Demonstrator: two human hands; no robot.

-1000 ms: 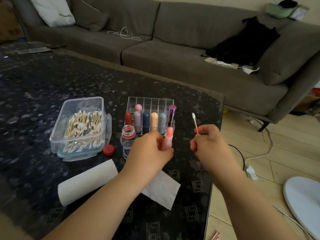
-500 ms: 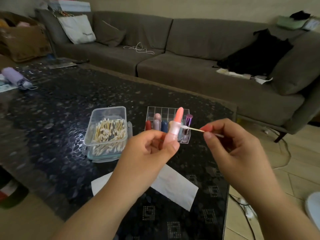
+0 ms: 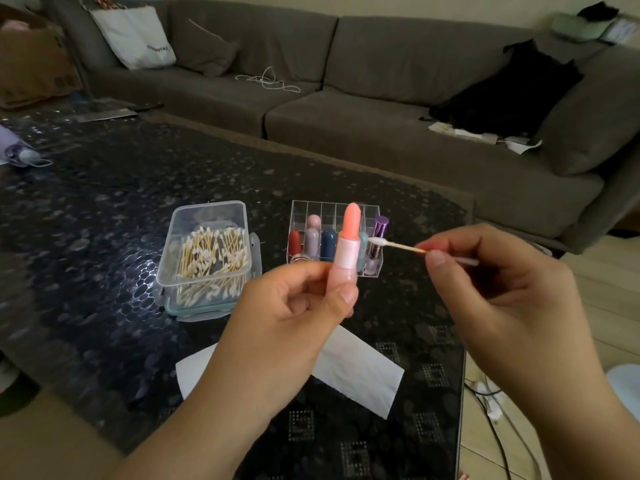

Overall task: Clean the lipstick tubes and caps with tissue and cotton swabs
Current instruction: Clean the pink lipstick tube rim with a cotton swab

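Clear box of cotton swabs (image 3: 207, 258): on the dark table (image 3: 86, 209), at 9 o'clock from the left hand. Left hand (image 3: 294, 313): thumb and fingers grip the base of an uncapped pink lipstick tube (image 3: 346, 252), held upright with the coral stick pointing to 12 o'clock. Clear organizer (image 3: 332, 237): directly behind the tube, holding several capped lipsticks. White tissue (image 3: 360, 368): flat on the table beneath the hands. Right hand (image 3: 502, 296): at 3 o'clock from the tube, pinches a cotton swab (image 3: 398, 244); its white tip points toward 9 o'clock, just beside the tube's upper collar.
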